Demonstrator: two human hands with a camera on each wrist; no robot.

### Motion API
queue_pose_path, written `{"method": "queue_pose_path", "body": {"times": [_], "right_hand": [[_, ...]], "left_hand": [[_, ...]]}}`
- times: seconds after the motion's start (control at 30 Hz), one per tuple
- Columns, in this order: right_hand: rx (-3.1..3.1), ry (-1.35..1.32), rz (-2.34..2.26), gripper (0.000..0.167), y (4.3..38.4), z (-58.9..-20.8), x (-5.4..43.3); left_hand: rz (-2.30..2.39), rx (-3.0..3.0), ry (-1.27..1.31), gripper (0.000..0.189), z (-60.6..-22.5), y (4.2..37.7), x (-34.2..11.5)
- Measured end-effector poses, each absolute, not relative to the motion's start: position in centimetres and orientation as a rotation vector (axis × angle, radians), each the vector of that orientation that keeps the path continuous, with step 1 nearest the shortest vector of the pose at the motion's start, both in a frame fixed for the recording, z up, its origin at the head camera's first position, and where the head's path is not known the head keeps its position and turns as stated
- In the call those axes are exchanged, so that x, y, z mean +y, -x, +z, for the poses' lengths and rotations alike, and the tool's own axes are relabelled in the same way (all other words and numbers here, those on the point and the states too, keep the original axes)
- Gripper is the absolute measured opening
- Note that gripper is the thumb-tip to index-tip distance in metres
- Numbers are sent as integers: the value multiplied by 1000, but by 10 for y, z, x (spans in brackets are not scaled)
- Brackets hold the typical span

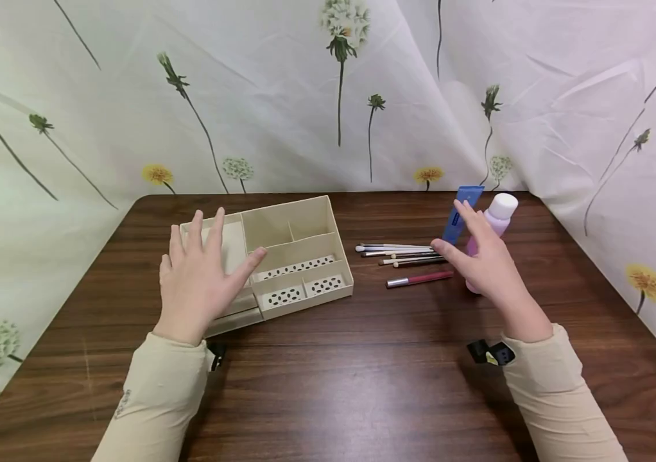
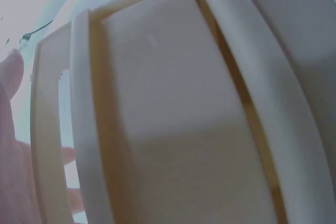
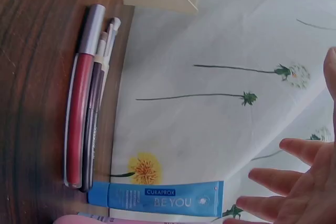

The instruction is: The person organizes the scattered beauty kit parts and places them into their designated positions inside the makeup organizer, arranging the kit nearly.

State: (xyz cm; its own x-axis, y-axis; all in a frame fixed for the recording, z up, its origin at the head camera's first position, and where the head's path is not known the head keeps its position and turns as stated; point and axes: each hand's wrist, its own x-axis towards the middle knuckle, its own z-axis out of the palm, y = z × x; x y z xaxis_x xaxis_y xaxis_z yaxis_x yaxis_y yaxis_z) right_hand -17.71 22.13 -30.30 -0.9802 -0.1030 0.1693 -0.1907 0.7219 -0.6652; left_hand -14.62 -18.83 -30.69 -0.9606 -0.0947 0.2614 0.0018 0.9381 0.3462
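Both hands are free of any hold: the left hand (image 1: 198,282), left of centre, spreads its fingers over the left part of the beige organizer (image 1: 293,253), and the right hand (image 1: 481,260), at centre right, has its fingers extended in front of the bottle (image 1: 497,221). Whether the left hand touches the organizer cannot be told (the left wrist view shows fingers through a slot, but no clear contact). The organizer sits skewed at centre left of the frame, its compartments facing up, two rows floored with black-spotted panels. Right of it, a bundle of brushes (image 1: 394,248) lies loosely aligned, with a red tube with a silver cap (image 1: 420,280) just below. Further right, the blue tube (image 1: 454,224) appears to stand on its cap beside the white-capped bottle, which is upright. As far as can be judged, the handling is at its start or at a pause: nothing is gripped, every loose item is outside the organizer, and dealing with them looks wholly left to do. All rest on the dark wooden table (image 1: 334,385), and a flower-printed cloth (image 1: 282,96) fills the upper frame.
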Motion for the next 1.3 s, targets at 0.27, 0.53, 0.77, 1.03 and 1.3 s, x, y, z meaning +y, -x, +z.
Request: {"method": "queue_pose_path", "body": {"times": [0.27,0.53,0.77,1.03,1.3], "right_hand": [[-2694,-156,1389,66,179,-300,234],[-2717,-55,1297,61,179,-301,246],[-2790,45,1180,62,183,-304,260],[-2925,48,1147,63,190,-312,274],[-3003,46,1120,55,198,-321,291]], "left_hand": [[-629,-2740,-168,93,-305,145,-199],[-772,-2687,-241,84,-304,145,-212],[-874,-2671,-302,82,-306,149,-222],[-1054,-2641,-320,79,-313,156,-233],[-1172,-2581,-272,71,-319,164,-244]]}}
